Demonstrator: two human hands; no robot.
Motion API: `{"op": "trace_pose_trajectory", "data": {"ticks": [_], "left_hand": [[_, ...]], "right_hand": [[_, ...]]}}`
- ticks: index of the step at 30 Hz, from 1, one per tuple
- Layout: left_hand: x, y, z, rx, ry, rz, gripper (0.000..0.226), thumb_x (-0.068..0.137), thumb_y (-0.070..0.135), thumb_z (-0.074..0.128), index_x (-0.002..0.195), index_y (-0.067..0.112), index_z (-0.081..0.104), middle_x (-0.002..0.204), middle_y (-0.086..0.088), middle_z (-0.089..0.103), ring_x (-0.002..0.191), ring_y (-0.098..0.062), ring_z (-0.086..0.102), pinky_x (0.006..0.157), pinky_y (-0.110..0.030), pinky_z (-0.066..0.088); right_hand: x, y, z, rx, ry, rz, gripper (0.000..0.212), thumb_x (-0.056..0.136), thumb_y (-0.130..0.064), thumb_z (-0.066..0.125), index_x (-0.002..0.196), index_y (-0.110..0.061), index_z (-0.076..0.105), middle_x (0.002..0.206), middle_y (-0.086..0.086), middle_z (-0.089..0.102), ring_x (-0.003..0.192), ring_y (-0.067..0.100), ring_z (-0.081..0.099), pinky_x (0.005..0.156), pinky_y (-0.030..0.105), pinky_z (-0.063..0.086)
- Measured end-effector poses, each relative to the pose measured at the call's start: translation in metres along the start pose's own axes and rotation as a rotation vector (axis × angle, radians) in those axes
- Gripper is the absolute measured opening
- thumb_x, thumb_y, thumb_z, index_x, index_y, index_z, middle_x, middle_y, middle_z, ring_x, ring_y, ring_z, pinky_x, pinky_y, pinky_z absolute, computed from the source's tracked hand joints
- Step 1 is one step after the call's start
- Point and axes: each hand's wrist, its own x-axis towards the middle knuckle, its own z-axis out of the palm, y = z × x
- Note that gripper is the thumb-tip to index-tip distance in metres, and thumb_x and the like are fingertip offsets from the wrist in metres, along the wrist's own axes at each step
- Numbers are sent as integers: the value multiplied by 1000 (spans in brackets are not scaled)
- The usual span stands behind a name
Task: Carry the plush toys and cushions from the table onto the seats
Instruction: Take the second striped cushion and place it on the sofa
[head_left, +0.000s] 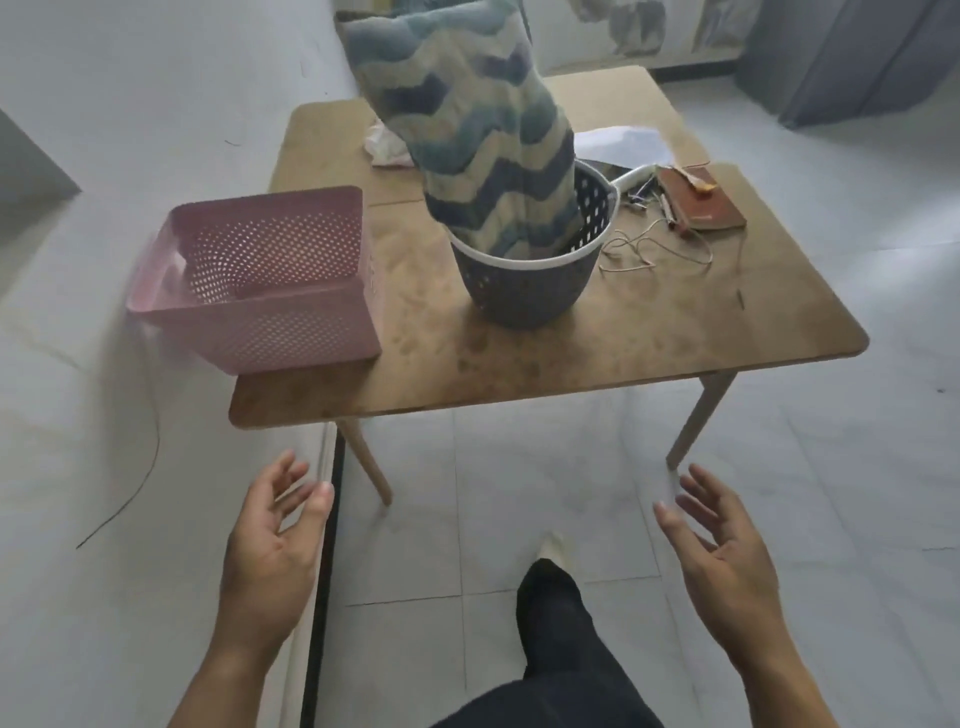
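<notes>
While both hands hovered short of the counter's near edge, the cushion (483, 140) stood on end in a round grey perforated basket (524, 291) near the middle of the counter (675, 322), most of its length rising clear of the white rim. Its cover was a fleecy pile in wavy zigzag bands of blue, teal and cream. It looked soft and light, likely to sag and fold if lifted by one corner. A hold on both long sides above the rim should suit, though the basket could lift with it. The grip of the left hand (270, 540) was open, fingers relaxed, holding nothing; the right hand (727, 551) was likewise. A pink perforated basket (270, 312) sat at the near left corner and appeared to overhang the left edge.
</notes>
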Motion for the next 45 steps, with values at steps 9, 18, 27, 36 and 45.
{"op": "trace_pose_trajectory", "data": {"ticks": [9,18,27,36,45], "left_hand": [[180,128,102,-69,-31,92,52,95,23,65,143,31,46,136,10,59,122,-1,59,94,-18,46],[358,151,185,-218,-159,-62,69,92,34,70,150,26,35,147,0,50,132,-16,53,99,-29,48],[419,170,239,-362,-202,1,30,93,33,71,123,29,67,113,16,76,107,1,69,88,-16,55],[415,234,218,-541,-124,249,22,93,30,73,111,19,76,107,0,79,106,-19,73,96,-46,59],[406,311,224,-912,-292,281,29,96,20,67,124,15,67,122,-7,74,115,-30,70,97,-54,57]], "right_hand": [[269,-143,38,68,-121,-188,61,94,-24,71,150,-24,46,145,1,56,130,17,56,100,34,52],[423,-217,123,-62,-145,-286,71,92,-36,73,154,-24,40,145,-8,50,129,10,53,109,41,49],[488,-249,193,-118,-170,-210,78,82,-55,77,148,-33,44,134,-7,64,125,13,60,108,40,50],[460,-314,146,297,-167,-234,78,73,-14,87,143,-9,53,111,1,79,102,17,76,86,38,63],[394,-339,68,421,175,-346,50,70,-37,91,113,-22,72,122,11,73,107,22,74,85,37,63]]}}
